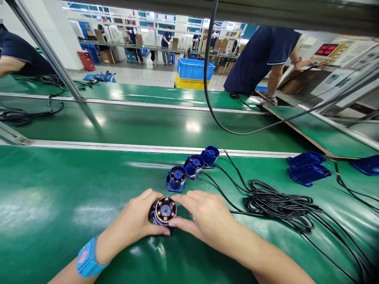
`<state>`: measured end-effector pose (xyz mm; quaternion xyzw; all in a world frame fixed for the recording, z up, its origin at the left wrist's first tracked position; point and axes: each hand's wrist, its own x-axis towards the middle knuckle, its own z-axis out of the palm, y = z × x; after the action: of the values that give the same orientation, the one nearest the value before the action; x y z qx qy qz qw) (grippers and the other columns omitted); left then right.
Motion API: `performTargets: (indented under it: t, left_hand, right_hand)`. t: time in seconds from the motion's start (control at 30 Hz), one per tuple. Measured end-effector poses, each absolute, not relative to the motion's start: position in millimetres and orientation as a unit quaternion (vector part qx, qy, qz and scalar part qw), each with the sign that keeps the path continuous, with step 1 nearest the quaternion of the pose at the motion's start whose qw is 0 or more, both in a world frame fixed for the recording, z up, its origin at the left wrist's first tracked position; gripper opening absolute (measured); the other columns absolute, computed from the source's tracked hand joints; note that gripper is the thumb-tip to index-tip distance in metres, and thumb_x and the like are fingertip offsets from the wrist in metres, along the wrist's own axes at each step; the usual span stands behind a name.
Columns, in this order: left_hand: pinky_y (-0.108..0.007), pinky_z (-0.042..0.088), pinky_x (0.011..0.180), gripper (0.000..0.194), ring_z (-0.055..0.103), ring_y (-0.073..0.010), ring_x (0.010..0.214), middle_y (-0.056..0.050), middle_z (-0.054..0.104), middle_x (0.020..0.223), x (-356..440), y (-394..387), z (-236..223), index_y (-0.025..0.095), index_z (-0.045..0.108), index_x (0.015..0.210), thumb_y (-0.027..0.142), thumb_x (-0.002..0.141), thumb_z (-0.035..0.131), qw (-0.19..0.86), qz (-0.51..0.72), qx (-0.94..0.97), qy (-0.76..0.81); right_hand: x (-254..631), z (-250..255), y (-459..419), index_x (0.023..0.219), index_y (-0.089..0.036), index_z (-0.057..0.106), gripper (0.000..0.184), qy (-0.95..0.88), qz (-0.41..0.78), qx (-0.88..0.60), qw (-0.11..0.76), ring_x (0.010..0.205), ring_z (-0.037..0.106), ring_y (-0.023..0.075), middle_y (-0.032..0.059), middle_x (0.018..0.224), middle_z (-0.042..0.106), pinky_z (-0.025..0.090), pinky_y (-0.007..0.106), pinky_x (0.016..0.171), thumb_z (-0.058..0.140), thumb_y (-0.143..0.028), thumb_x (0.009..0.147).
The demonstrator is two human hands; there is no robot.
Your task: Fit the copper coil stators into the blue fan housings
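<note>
1. The green mat (59,213) is a glossy bench surface that catches the ceiling lights; the motor stator (165,210) rests on its near part.
2. The left hand (139,219) curls around the stator's left side, and the right hand (207,217) pinches its right edge between thumb and fingers.
3. The stator is round, with a dark blue body, copper windings in a ring and a blue hub facing up.
4. Just beyond the stator, three blue motor units (194,165) stand in a diagonal row.
5. To the stator's right lies a tangle of black cables (281,203).
6. Far beyond the stator run a green conveyor belt (148,124), blue crates (194,69) and workers in dark shirts.
</note>
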<state>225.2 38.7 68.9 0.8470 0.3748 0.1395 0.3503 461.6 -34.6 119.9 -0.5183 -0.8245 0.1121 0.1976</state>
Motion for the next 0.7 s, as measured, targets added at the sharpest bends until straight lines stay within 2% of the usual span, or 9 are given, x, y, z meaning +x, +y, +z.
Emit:
performTargets:
  t: [0.1, 0.17, 0.23, 0.33, 0.43, 0.5, 0.6, 0.7]
  left_hand:
    - [-0.035, 0.053, 0.075, 0.071, 0.066, -0.0246, 0.09, -0.003, 0.064, 0.103, 225.5, 38.7, 65.2, 0.024, 0.062, 0.116, 0.052, 0.06, 0.095, 0.34, 0.134, 0.847, 0.386]
    - [-0.037, 0.055, 0.079, 0.083, 0.066, -0.0263, 0.096, -0.004, 0.064, 0.108, 219.7, 43.3, 63.9, 0.025, 0.059, 0.126, 0.053, 0.057, 0.097, 0.334, 0.126, 0.858, 0.369]
    - [-0.039, 0.055, 0.09, 0.101, 0.065, -0.0284, 0.108, -0.005, 0.064, 0.118, 208.6, 51.0, 64.1, 0.03, 0.052, 0.14, 0.06, 0.054, 0.096, 0.337, 0.129, 0.871, 0.334]
    - [-0.037, 0.053, 0.099, 0.109, 0.063, -0.027, 0.116, -0.004, 0.063, 0.127, 186.0, 63.3, 65.1, 0.039, 0.041, 0.149, 0.074, 0.056, 0.086, 0.344, 0.166, 0.87, 0.311]
    - [-0.034, 0.054, 0.095, 0.105, 0.066, -0.0239, 0.105, -0.001, 0.066, 0.121, 165.8, 73.0, 63.0, 0.04, 0.04, 0.148, 0.082, 0.059, 0.077, 0.315, 0.233, 0.85, 0.352]
    - [-0.035, 0.054, 0.092, 0.103, 0.066, -0.0242, 0.1, -0.001, 0.068, 0.116, 156.9, 78.1, 59.4, 0.038, 0.041, 0.147, 0.086, 0.061, 0.073, 0.286, 0.274, 0.835, 0.382]
    - [-0.041, 0.054, 0.092, 0.103, 0.065, -0.0288, 0.104, -0.004, 0.068, 0.116, 148.3, 84.0, 52.9, 0.038, 0.037, 0.149, 0.09, 0.064, 0.066, 0.265, 0.303, 0.821, 0.404]
    - [-0.047, 0.057, 0.09, 0.105, 0.066, -0.0324, 0.108, -0.008, 0.067, 0.121, 138.6, 89.8, 46.2, 0.04, 0.024, 0.156, 0.09, 0.071, 0.06, 0.226, 0.273, 0.844, 0.402]
  right_hand:
    - [455.0, 114.3, -29.8, 0.133, -0.017, 0.063, 0.075, -0.836, 0.099, -0.524, 0.132, 0.093, 0.069, 0.031, 0.0079, 0.105, 0.072, 0.06, 0.043, 0.072, 0.083, -0.065, 0.079]
    - [448.2, 103.1, -25.3, 0.145, -0.011, 0.052, 0.099, -0.84, 0.088, -0.519, 0.13, 0.106, 0.067, 0.0342, 0.015, 0.121, 0.069, 0.061, 0.047, 0.082, 0.084, -0.071, 0.074]
    - [441.2, 89.4, -21.7, 0.147, -0.007, 0.049, 0.107, -0.84, 0.076, -0.52, 0.133, 0.107, 0.066, 0.0352, 0.0183, 0.124, 0.067, 0.06, 0.048, 0.086, 0.085, -0.073, 0.07]
    - [435.0, 76.2, -20.9, 0.131, -0.006, 0.059, 0.096, -0.84, 0.044, -0.514, 0.169, 0.09, 0.07, 0.0319, 0.0139, 0.105, 0.072, 0.061, 0.043, 0.074, 0.088, -0.072, 0.067]
    - [434.4, 79.2, -25.0, 0.127, -0.009, 0.057, 0.087, -0.823, -0.027, -0.483, 0.297, 0.079, 0.069, 0.027, 0.0099, 0.096, 0.072, 0.057, 0.038, 0.066, 0.076, -0.076, 0.076]
    - [433.8, 82.8, -26.7, 0.127, -0.011, 0.056, 0.081, -0.814, -0.042, -0.471, 0.338, 0.074, 0.069, 0.0235, 0.0075, 0.092, 0.072, 0.054, 0.035, 0.064, 0.065, -0.079, 0.083]
    - [430.5, 78.0, -24.1, 0.113, -0.015, 0.059, 0.074, -0.833, -0.031, -0.492, 0.249, 0.061, 0.066, 0.0213, 0.0025, 0.076, 0.069, 0.046, 0.034, 0.052, 0.056, -0.083, 0.085]
    - [424.9, 65.1, -18.8, 0.115, -0.015, 0.057, 0.079, -0.84, -0.023, -0.507, 0.193, 0.059, 0.066, 0.0223, 0.0012, 0.074, 0.069, 0.044, 0.035, 0.049, 0.053, -0.087, 0.084]
